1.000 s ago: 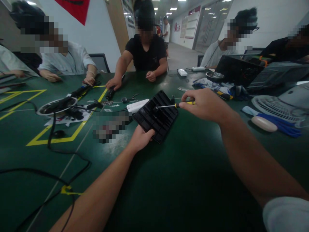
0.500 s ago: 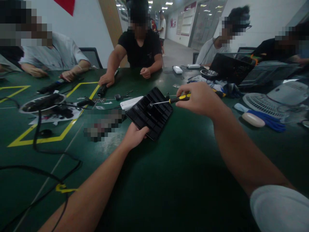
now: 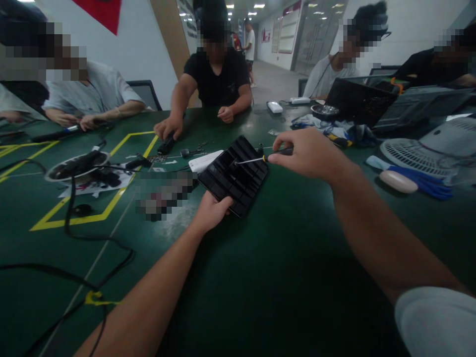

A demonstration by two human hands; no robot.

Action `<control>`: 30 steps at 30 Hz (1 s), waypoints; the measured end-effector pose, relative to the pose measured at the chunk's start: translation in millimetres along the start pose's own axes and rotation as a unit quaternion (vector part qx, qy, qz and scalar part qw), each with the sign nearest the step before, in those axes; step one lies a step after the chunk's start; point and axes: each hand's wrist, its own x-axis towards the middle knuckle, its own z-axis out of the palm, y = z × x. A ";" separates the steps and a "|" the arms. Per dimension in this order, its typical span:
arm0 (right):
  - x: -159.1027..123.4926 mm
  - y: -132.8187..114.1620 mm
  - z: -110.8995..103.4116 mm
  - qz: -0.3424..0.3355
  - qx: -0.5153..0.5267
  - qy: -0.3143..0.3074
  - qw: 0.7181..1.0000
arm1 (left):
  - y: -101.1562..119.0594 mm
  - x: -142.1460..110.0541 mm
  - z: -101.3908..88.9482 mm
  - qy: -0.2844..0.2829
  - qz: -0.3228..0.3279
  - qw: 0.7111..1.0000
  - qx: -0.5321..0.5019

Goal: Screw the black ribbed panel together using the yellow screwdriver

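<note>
My left hand [image 3: 214, 210] grips the near edge of a black ribbed plastic panel [image 3: 247, 186], thumb on top and the other fingers mostly hidden beneath. The panel is held tilted above the table. In my right hand [image 3: 303, 153] is a screwdriver [image 3: 284, 151] with a dark and yellow handle, pinched between the fingers. Its metal shaft points left, and the tip meets the raised middle of the panel; whether a screw sits there is too small to tell. A white flat object [image 3: 204, 161] lies behind the panel's left side.
Black cables [image 3: 69, 218] run over the green table [image 3: 282, 277] at left, near a bowl of dark parts [image 3: 80, 166]. To the right are a white fan grille [image 3: 412, 156], a blue glove [image 3: 427, 186] and a pale oval object [image 3: 397, 182]. A co-worker's hand [image 3: 170, 128] rests opposite.
The screwdriver's handle has turned in my right hand, now showing its dark side instead of yellow. My view has shifted slightly left, so the scene sits further right.
</note>
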 end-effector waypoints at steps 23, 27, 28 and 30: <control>2.4 4.5 4.4 0.000 -0.016 0.000 1.000 | -2.8 1.4 -0.8 0.008 -0.002 1.000 -0.002; 1.5 0.8 5.2 -0.006 -0.012 -0.003 1.000 | -1.4 1.1 -0.4 0.008 0.004 1.000 -0.005; 1.2 -0.1 5.0 -0.010 -0.005 -0.003 1.000 | -1.4 1.1 -0.2 0.008 0.004 1.000 -0.008; 0.6 -1.1 4.6 -0.019 0.008 -0.003 1.000 | -1.7 1.2 0.0 0.012 0.005 1.000 -0.012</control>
